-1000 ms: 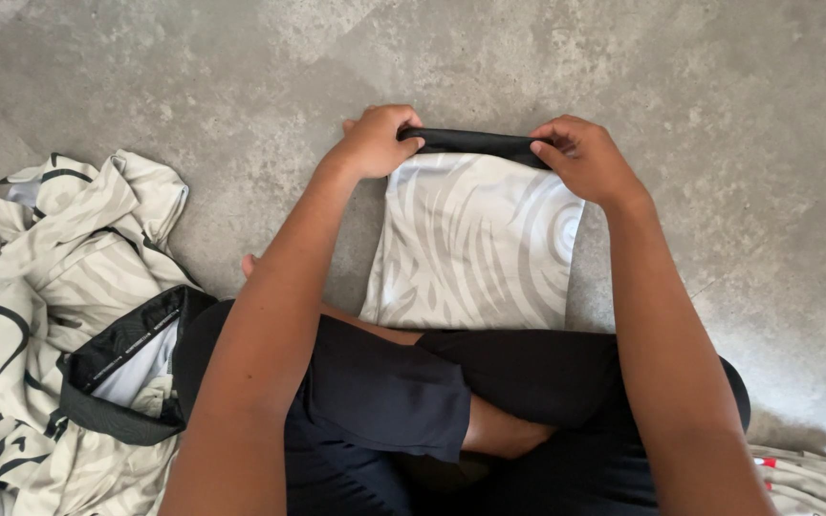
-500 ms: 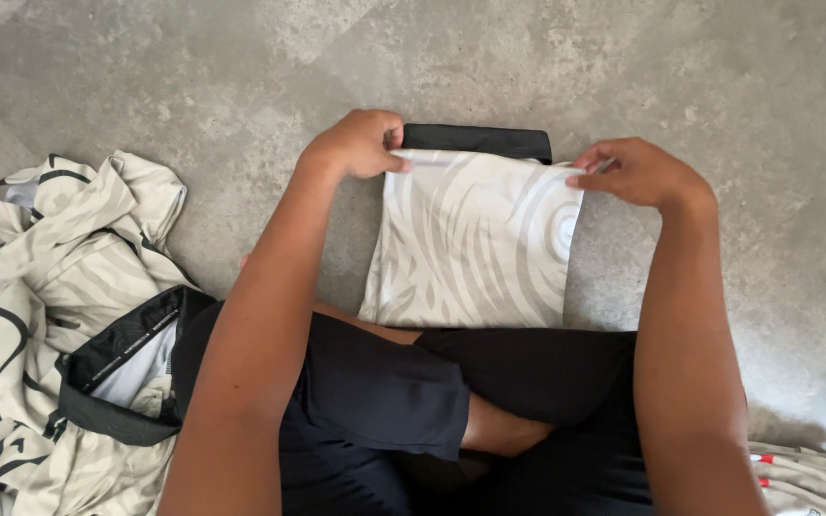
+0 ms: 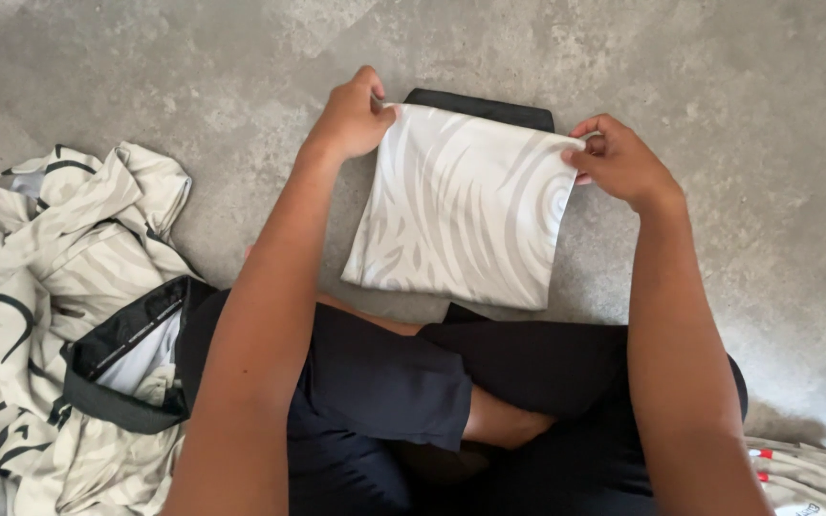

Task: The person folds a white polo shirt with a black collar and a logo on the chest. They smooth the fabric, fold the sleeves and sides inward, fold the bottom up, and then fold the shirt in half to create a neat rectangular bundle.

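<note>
A folded white garment with a grey swirl pattern (image 3: 466, 205) lies on the grey concrete floor in front of my crossed legs. A black band (image 3: 480, 105) shows along its far edge. My left hand (image 3: 351, 119) pinches the garment's far left corner. My right hand (image 3: 619, 162) pinches the far right corner. Both corners are lifted slightly off the floor.
A crumpled pile of cream garments with black swirls and black trim (image 3: 59, 315) lies on the floor to my left. Another patterned cloth with red marks (image 3: 810, 473) shows at the bottom right. My legs in dark shorts (image 3: 489, 401) sit below the folded piece.
My hands have moved from the black band outward to the two far corners of the white layer and taken hold of them, drawing that edge back toward me.
</note>
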